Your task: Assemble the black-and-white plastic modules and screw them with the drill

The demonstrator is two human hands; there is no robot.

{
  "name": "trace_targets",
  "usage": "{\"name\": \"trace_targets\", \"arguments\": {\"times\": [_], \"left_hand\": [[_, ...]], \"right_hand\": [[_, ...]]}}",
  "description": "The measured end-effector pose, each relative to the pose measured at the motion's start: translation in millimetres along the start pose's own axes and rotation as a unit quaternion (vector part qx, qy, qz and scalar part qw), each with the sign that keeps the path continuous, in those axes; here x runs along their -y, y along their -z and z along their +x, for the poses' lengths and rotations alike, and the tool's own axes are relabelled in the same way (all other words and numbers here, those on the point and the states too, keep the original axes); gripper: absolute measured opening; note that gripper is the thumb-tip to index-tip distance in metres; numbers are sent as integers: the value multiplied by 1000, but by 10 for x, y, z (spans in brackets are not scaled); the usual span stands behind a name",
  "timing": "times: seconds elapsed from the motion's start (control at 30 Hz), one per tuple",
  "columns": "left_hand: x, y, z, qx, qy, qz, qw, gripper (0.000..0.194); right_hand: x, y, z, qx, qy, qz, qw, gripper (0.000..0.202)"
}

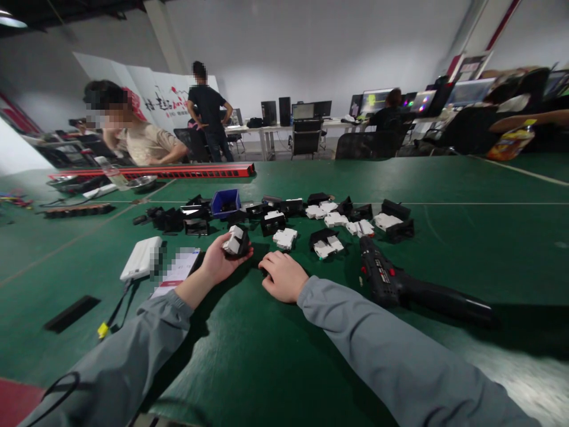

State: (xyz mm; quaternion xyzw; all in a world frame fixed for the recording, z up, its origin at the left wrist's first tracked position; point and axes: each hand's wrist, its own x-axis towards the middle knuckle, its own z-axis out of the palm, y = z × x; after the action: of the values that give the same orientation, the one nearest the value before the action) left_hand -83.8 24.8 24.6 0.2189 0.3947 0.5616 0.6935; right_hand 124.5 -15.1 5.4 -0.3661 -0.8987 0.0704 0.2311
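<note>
My left hand (219,261), palm up with fingers curled, holds a small white-and-black plastic housing (234,242) just above the green table (249,362). To its right, my right hand (284,276) rests low over the table with bent fingers. Something small and dark shows beneath those fingertips, mostly hidden. Beyond both hands lie several white plastic pieces (285,238) and black plastic pieces (197,226). A white piece in a black housing (326,244) sits right of my right hand.
A black cordless screwdriver (386,276) lies at right. On the left are a white power bank (141,258) with a cable, a phone (180,270) and a black strip (72,313). A blue bin (225,203) and a long red rail (186,172) lie farther back; a person sits beyond.
</note>
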Motion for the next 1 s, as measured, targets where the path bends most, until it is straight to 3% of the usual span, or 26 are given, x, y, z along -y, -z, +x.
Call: {"name": "trace_targets", "arguments": {"times": [0.37, 0.53, 0.63, 0.73, 1.0], "left_hand": [[20, -38, -31, -4, 2, 10, 1000, 31], [21, -38, -30, 5, 1, 6, 1000, 32], [15, -49, -38, -4, 8, 23, 1000, 32], [21, -46, -46, -11, 9, 57, 998, 33], [62, -11, -78, 57, -22, 120, 991, 32]], "right_hand": [[-157, -66, 37, -47, -98, -5, 994, 13], [-139, -41, 29, -50, -46, 14, 998, 28], [-121, -40, 26, -41, -23, 13, 999, 19], [-129, -50, 30, -48, -48, 8, 998, 11], [-151, -19, 74, -97, -99, 99, 985, 15]]}}
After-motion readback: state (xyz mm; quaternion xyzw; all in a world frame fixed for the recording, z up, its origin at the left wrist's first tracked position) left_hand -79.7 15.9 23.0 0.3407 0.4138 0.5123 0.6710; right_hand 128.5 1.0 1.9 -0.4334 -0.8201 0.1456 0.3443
